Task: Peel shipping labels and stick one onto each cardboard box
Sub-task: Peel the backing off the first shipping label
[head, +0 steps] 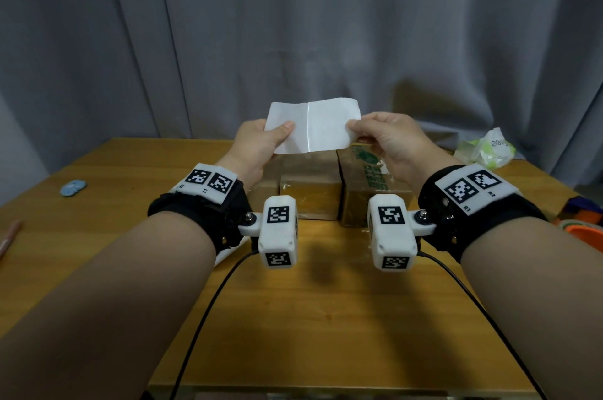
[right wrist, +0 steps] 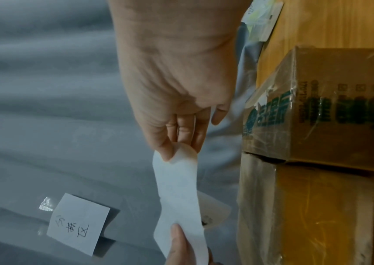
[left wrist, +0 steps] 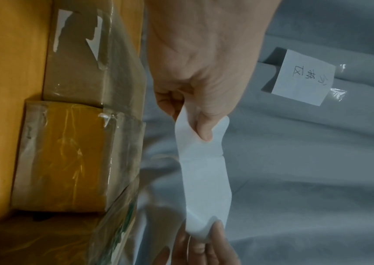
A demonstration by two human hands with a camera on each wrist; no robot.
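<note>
In the head view, nearest the camera, two bare forearms with black wrist straps and white camera blocks reached out over the wooden worktop (head: 326,318). Beyond them the left hand (head: 257,148) and the right hand (head: 388,142) held a white label strip (head: 313,127) up in the air between them, above three cardboard boxes (head: 310,194) set touching one another at the far side of the worktop. Each grip was a pinch: left thumb on the strip's left end, right thumb and fingertips on its right end.

From the left wrist, the left hand (left wrist: 199,89) pinched the label strip (left wrist: 204,179), which sagged and curled towards the other hand; the boxes (left wrist: 68,152) lay alongside, wrapped in glossy tape.

From the right wrist, the right hand (right wrist: 176,89) nipped the strip (right wrist: 176,188) at its corner, beside the printed box (right wrist: 328,111).

The strip looked light, thin and floppy, likely to curl onto itself once bared; a corner seemed the best place to start peeling, keeping fingers off the glue.
</note>
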